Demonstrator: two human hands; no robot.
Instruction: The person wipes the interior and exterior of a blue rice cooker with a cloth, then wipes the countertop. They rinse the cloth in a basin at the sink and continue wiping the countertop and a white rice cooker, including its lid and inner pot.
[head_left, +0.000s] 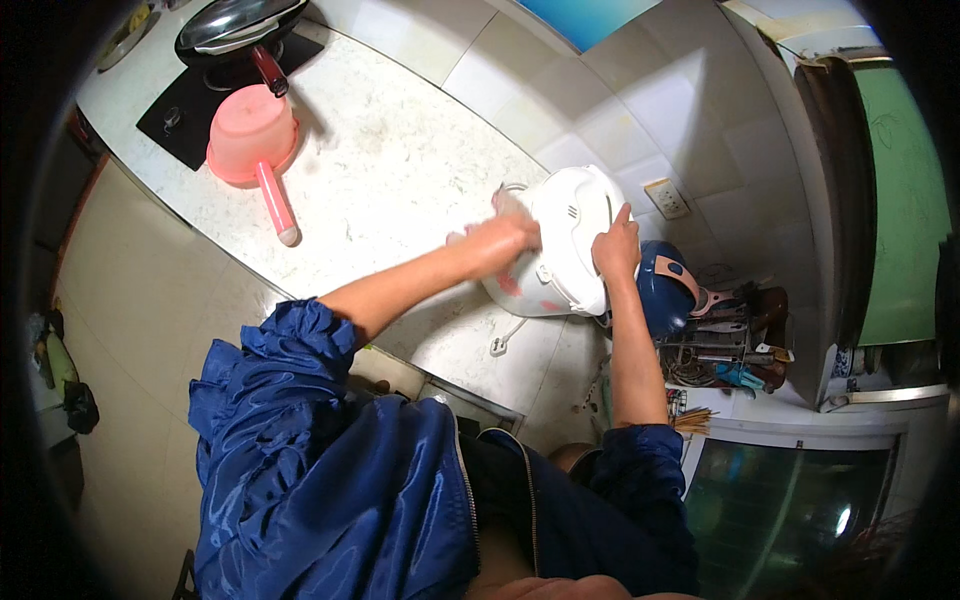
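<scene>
A white electric rice cooker (574, 232) with red patterning on its side stands on the pale countertop by the tiled wall. My right hand (619, 247) rests on the lid's right side, index finger extended. My left hand (510, 244) is at the cooker's left side, blurred, with a pinkish-white cloth (508, 201) showing beyond the fingers; how the fingers close on it is partly hidden. A plug (498, 346) on a short white cord lies on the counter in front of the cooker.
An upturned pink plastic dipper (253, 135) lies partly on a black cooktop (169, 120), near a lidded pan (236, 26). Right of the cooker are a dark blue appliance (664, 289) and a utensil rack (709, 349). A wall socket (667, 199) sits behind.
</scene>
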